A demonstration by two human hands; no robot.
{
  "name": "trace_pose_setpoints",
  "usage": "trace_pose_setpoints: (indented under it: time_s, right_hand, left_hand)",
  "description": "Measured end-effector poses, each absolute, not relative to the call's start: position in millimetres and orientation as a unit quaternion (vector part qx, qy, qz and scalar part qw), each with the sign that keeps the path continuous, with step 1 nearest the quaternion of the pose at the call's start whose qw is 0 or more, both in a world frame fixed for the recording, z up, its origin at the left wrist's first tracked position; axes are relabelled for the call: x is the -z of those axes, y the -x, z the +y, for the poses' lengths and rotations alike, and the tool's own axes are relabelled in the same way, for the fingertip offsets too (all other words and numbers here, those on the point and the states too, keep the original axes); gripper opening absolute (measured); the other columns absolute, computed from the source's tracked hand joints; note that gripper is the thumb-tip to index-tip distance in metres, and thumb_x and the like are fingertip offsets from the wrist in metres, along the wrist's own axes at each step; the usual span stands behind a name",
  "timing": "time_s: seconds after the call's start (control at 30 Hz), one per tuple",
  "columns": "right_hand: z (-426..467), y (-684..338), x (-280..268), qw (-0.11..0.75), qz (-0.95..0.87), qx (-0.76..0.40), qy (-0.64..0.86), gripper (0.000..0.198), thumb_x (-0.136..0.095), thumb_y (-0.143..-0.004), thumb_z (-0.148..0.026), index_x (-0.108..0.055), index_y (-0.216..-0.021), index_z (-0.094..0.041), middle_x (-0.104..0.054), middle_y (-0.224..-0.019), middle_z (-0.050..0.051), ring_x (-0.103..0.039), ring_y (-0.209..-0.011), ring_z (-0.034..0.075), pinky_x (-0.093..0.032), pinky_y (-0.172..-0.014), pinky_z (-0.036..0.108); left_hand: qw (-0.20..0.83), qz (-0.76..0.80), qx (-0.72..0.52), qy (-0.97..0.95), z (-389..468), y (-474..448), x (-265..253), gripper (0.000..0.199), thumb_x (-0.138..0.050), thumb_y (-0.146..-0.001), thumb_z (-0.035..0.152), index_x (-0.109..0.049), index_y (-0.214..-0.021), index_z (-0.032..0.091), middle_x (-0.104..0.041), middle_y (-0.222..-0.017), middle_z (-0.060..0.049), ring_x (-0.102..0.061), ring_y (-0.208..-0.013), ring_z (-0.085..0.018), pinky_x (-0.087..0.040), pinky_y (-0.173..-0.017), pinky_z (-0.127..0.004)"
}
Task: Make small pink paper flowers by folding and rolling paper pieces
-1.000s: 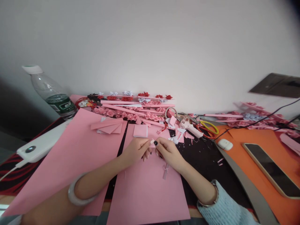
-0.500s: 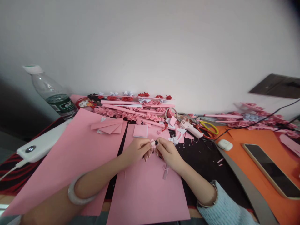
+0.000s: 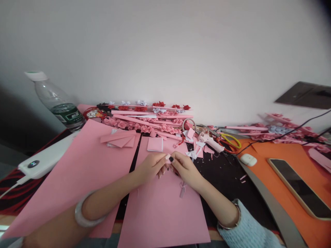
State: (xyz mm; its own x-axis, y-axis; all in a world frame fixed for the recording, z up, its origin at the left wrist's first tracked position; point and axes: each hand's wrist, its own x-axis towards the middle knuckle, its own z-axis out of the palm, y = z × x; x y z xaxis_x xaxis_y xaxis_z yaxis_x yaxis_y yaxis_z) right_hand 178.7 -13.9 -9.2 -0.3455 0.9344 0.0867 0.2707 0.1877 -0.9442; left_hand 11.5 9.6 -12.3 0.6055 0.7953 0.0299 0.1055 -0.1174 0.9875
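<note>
My left hand [image 3: 152,166] and my right hand [image 3: 184,166] meet over a large pink sheet [image 3: 165,213]. Their thumbs and fingertips pinch a small piece of pink paper [image 3: 168,161] between them, mostly covered by the fingers. Below my right hand pokes out a narrow pale strip-like thing [image 3: 182,190]; whether the hand grips it I cannot tell. Just beyond my left hand lies a stack of small square papers [image 3: 155,144]. Paper scraps [image 3: 192,154] lie past my right hand.
Another pink sheet [image 3: 103,165] with folded papers [image 3: 120,138] is at left, near a power bank [image 3: 49,158] and bottle [image 3: 59,100]. Paper flowers [image 3: 144,127] line the wall. A glue gun [image 3: 210,142], scissors [image 3: 231,139], earbud case [image 3: 248,159] and phone [image 3: 301,187] are at right.
My thumbs have shifted slightly on the small pink paper, and less of it shows. Both hands stay in nearly the same place.
</note>
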Motion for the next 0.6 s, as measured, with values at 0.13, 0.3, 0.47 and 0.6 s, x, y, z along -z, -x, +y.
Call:
trace_pose_setpoints:
  time_s: [0.13, 0.3, 0.47, 0.6]
  right_hand:
    - [-13.3, -179.8, 8.9, 0.37, -0.682, -0.444, 0.449, 0.025, -0.039, -0.091, -0.033, -0.047, -0.072, -0.018, -0.043, -0.057, -0.005, -0.037, -0.049, 0.008, -0.03, -0.048, 0.02]
    - [-13.3, -179.3, 4.9, 0.371, -0.678, -0.415, 0.48, 0.028, -0.04, -0.09, -0.033, -0.044, -0.067, -0.018, -0.043, -0.054, -0.005, -0.038, -0.048, 0.009, -0.031, -0.048, 0.02]
    - [-12.5, -180.5, 1.6, 0.389, -0.669, -0.337, 0.536, 0.035, -0.035, -0.091, -0.033, -0.037, -0.059, -0.019, -0.038, -0.05, -0.005, -0.037, -0.047, 0.01, -0.028, -0.048, 0.022]
    - [-13.4, -180.6, 0.7, 0.374, -0.712, -0.299, 0.514, 0.032, -0.036, -0.091, -0.031, -0.035, -0.062, -0.019, -0.034, -0.055, -0.005, -0.035, -0.051, 0.01, -0.028, -0.05, 0.022]
  left_hand:
    - [0.586, 0.325, -0.293, -0.682, 8.9, -12.4, 12.3, 0.035, -0.031, -0.092, 0.037, -0.047, -0.071, 0.015, -0.046, -0.054, 0.004, -0.045, -0.041, -0.007, -0.035, -0.04, -0.017]
    - [0.577, 0.352, -0.297, -0.674, 8.5, -12.1, 11.8, 0.036, -0.033, -0.091, 0.04, -0.048, -0.069, 0.015, -0.045, -0.051, 0.004, -0.045, -0.041, -0.007, -0.037, -0.04, -0.018]
    - [0.492, 0.408, -0.347, -0.687, 8.7, -9.0, 6.0, 0.037, -0.037, -0.089, 0.039, -0.044, -0.061, 0.016, -0.041, -0.046, 0.005, -0.041, -0.039, -0.007, -0.034, -0.041, -0.018]
    - [0.46, 0.417, -0.325, -0.713, 8.0, -8.5, 3.9, 0.039, -0.037, -0.089, 0.039, -0.045, -0.059, 0.016, -0.04, -0.043, 0.005, -0.042, -0.039, -0.007, -0.033, -0.042, -0.018]
